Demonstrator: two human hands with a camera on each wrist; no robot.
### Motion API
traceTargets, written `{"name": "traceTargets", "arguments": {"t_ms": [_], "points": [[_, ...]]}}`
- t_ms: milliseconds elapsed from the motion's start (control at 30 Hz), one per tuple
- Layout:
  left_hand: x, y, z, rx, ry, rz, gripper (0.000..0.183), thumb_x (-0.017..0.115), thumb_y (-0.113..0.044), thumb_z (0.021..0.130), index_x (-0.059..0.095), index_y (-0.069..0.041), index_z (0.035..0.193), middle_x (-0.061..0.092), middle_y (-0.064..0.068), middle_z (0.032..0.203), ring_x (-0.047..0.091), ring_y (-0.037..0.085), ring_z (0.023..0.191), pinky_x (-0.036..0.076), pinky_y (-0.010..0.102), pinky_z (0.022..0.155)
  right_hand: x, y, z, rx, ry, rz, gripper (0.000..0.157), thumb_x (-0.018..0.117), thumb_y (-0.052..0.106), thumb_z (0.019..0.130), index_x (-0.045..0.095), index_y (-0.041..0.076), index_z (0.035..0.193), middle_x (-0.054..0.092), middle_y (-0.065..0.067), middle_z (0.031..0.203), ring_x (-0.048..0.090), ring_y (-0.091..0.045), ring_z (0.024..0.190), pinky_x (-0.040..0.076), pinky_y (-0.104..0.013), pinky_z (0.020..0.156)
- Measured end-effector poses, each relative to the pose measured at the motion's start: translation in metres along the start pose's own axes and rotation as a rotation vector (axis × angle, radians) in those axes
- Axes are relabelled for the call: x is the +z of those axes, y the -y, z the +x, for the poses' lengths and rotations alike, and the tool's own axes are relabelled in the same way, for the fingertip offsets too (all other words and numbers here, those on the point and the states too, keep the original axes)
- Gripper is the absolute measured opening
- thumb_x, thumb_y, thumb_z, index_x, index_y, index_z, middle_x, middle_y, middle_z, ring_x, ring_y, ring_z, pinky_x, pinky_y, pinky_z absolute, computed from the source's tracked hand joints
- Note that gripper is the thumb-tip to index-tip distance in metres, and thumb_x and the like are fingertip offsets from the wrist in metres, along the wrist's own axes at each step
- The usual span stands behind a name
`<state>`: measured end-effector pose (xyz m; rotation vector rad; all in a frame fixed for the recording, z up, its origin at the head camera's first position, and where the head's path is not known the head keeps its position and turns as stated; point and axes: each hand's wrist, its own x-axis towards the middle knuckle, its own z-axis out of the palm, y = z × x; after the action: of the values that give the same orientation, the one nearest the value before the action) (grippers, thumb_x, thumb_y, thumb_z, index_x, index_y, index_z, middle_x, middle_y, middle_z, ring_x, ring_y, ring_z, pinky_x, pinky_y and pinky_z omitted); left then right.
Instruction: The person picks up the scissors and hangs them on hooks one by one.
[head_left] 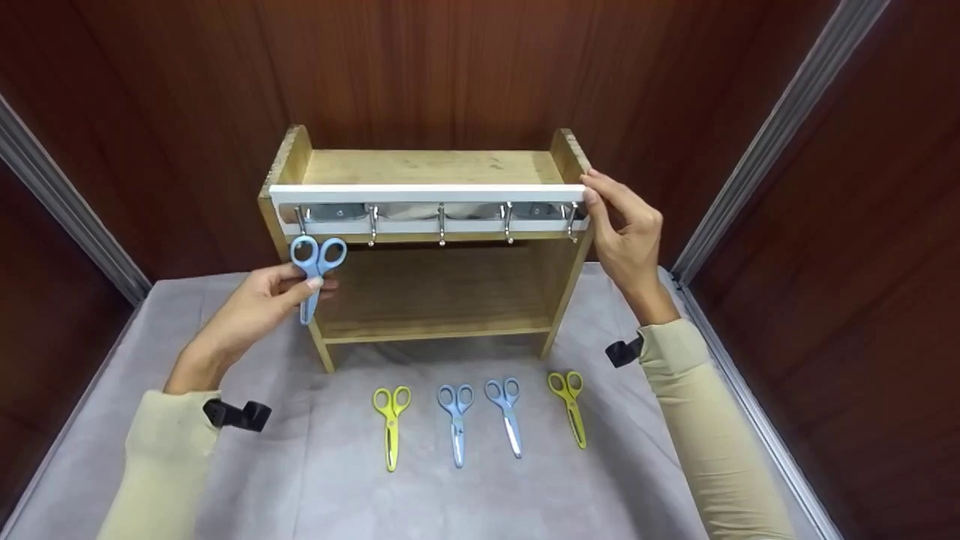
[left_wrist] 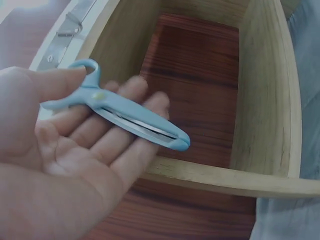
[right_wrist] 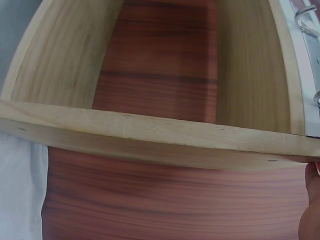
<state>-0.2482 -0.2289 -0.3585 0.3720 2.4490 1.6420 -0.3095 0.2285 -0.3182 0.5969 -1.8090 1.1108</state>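
Note:
My left hand [head_left: 255, 304] holds a pair of blue scissors [head_left: 314, 270], handles up and blade tips down, thumb on the front. One finger loop is just below the leftmost hook [head_left: 301, 219] of a white hook rail [head_left: 420, 193]; whether they touch I cannot tell. In the left wrist view the scissors [left_wrist: 137, 112] lie across the fingers under the thumb. The rail spans the front of a wooden shelf [head_left: 435, 330]. At the rail's right end, my right hand [head_left: 630, 232] grips the corner with thumb and fingers; only a bit of it shows in the right wrist view.
On the grey cloth [head_left: 337, 495] before the shelf lie yellow scissors [head_left: 391, 427], blue scissors [head_left: 457, 427], more blue scissors [head_left: 510, 420] and yellow scissors [head_left: 574, 416], in a row. Brown wood-grain panels [head_left: 420, 75] stand behind and at both sides.

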Motion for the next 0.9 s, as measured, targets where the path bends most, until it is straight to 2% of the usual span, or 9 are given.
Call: {"name": "traceTargets", "arguments": {"t_ms": [100,167,233,300,500,667,900], "points": [[0.004,-0.002,-0.005,-0.034,-0.053,0.093,0.061,0.05,-0.035,0.112,0.039,0.003,0.158,0.056,0.022,0.155,0.058,0.027,0.142,0.046,0.041,0.12,-0.001,-0.002,0.0,0.004,0.002,-0.009,0.02,0.067,-0.002,0.099,0.078,-0.003,0.116,0.077,-0.022,0.123,0.073,-0.034,0.121,0.053,-0.018,0.108],[0.007,-0.003,-0.009,-0.045,-0.083,0.116,0.066,0.05,-0.034,0.111,0.032,0.004,0.162,0.047,0.028,0.16,0.048,0.04,0.148,0.04,0.054,0.123,-0.002,-0.002,0.0,0.006,0.0,-0.012,0.021,0.067,-0.002,0.099,0.078,-0.003,0.116,0.077,-0.022,0.123,0.073,-0.034,0.121,0.053,-0.018,0.107],[0.008,-0.003,-0.012,-0.052,-0.103,0.127,0.067,0.05,-0.035,0.111,0.029,0.003,0.163,0.042,0.03,0.162,0.042,0.045,0.151,0.037,0.06,0.124,-0.003,-0.001,0.0,0.007,-0.004,-0.016,0.02,0.067,-0.002,0.099,0.078,-0.003,0.116,0.077,-0.022,0.123,0.073,-0.034,0.121,0.053,-0.019,0.108],[0.008,-0.001,-0.016,-0.044,-0.12,0.133,0.066,0.05,-0.035,0.111,0.03,0.002,0.163,0.041,0.029,0.163,0.041,0.045,0.152,0.037,0.06,0.124,-0.003,0.0,0.0,0.008,-0.006,-0.017,0.02,0.067,-0.002,0.099,0.078,-0.003,0.116,0.077,-0.021,0.123,0.073,-0.034,0.121,0.053,-0.019,0.108],[0.013,0.002,-0.027,-0.027,-0.169,0.167,0.06,0.049,-0.036,0.112,0.041,0.0,0.158,0.048,0.025,0.16,0.049,0.041,0.148,0.041,0.054,0.121,-0.005,0.003,-0.001,0.009,-0.008,-0.024,0.02,0.068,-0.001,0.099,0.078,-0.003,0.116,0.077,-0.021,0.123,0.073,-0.034,0.121,0.053,-0.019,0.108],[0.017,0.007,-0.04,-0.064,-0.162,0.201,0.064,0.047,-0.044,0.111,0.04,-0.001,0.159,0.05,0.025,0.158,0.05,0.044,0.146,0.042,0.058,0.12,-0.005,0.002,0.0,0.01,-0.007,-0.02,0.021,0.067,-0.002,0.099,0.078,-0.004,0.117,0.077,-0.022,0.123,0.073,-0.034,0.121,0.053,-0.019,0.108],[0.027,0.019,-0.054,-0.072,-0.185,0.264,0.061,0.047,-0.042,0.111,0.046,0.0,0.156,0.058,0.026,0.151,0.054,0.046,0.142,0.046,0.06,0.115,-0.003,0.011,-0.001,0.002,-0.007,0.013,0.02,0.067,-0.004,0.098,0.077,-0.006,0.116,0.076,-0.025,0.121,0.072,-0.038,0.121,0.053,-0.019,0.108]]}}
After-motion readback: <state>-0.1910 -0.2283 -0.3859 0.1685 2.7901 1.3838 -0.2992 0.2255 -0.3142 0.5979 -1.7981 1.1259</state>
